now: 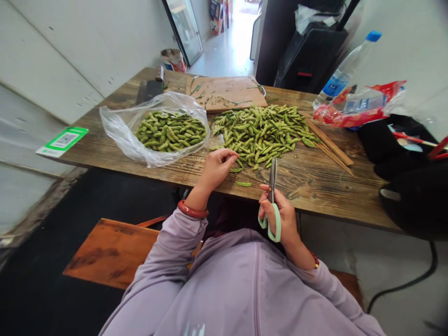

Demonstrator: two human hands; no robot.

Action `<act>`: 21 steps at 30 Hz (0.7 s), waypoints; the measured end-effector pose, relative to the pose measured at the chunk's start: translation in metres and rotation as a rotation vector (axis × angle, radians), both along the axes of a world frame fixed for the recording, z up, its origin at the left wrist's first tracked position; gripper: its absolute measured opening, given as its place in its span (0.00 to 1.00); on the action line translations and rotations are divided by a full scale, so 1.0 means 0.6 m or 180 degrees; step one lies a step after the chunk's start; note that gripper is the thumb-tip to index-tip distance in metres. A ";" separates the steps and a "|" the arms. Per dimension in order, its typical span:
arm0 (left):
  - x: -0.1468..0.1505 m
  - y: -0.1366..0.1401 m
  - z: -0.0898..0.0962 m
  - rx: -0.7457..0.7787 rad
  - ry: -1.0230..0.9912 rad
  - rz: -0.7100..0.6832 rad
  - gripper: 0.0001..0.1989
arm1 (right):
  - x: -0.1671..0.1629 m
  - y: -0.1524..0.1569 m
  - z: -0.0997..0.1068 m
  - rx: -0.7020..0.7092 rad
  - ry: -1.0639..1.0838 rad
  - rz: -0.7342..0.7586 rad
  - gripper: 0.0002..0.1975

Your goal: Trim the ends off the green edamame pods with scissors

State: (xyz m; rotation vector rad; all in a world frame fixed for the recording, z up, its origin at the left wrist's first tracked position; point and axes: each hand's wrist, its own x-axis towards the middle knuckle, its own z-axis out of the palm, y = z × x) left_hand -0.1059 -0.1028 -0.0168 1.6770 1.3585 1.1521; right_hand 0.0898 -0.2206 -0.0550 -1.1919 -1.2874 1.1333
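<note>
A heap of green edamame pods (pixel 262 133) lies on the wooden table. My left hand (pixel 217 169) is at the heap's near left edge, thumb and forefinger pinched together at the end of a small edamame pod (pixel 240 163). Scissors (pixel 272 182) with pale green handles are in my right hand (pixel 285 212), just in front of the heap; their blades point away from me and look nearly closed. Two loose pods lie near the table edge, one a single pod (pixel 244 184) between my hands. To the left, an opened clear plastic bag (pixel 119 135) holds many more pods.
Behind the pods lie a cutting board (pixel 231 91) with scraps and a cleaver (pixel 150 91). Chopsticks (pixel 332 147), a water bottle (pixel 336 84), red plastic packaging (pixel 364 109) and a black bag (pixel 409 186) are on the right. A green-white card (pixel 63 141) sits at the left corner.
</note>
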 end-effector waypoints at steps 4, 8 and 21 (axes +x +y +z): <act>0.005 0.008 -0.003 0.0324 0.1930 0.0020 0.12 | 0.001 0.001 0.001 0.0066 -0.0130 0.0035 0.20; 0.014 0.009 0.005 0.0192 0.2841 -0.0046 0.15 | 0.002 0.003 0.003 0.0064 -0.0126 0.0070 0.20; 0.015 0.011 0.000 -0.0124 -0.0203 -0.0185 0.06 | 0.001 0.006 0.000 0.0019 -0.0075 0.0069 0.21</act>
